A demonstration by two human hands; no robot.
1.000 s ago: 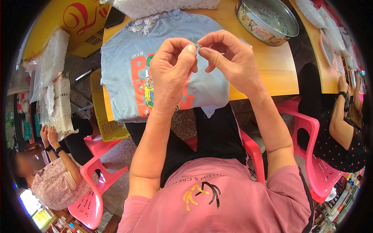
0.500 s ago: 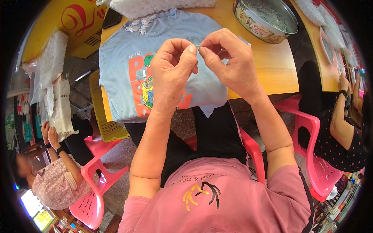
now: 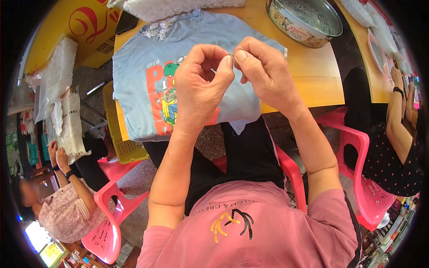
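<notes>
My left hand and my right hand are raised above a blue-grey T-shirt, their fingertips almost meeting. Each is pinched, thumb against forefinger. Between the tips is a tiny metallic-looking piece, too small to name; which hand bears it I cannot tell. The shirt lies on a wooden table, with an orange and green cartoon print partly covered by my left hand. Near its collar sits a small heap of white plastic pieces.
A round tin holding many small greyish metal bits stands at the far right. White bubbly plastic packaging lies along the back. A yellow crate is below the table's left side. Other people sit left and right on pink chairs.
My fingertips have shifted slightly right, and the right hand's fingers have curled in more behind its thumb. The person at right has moved a hand farther away.
</notes>
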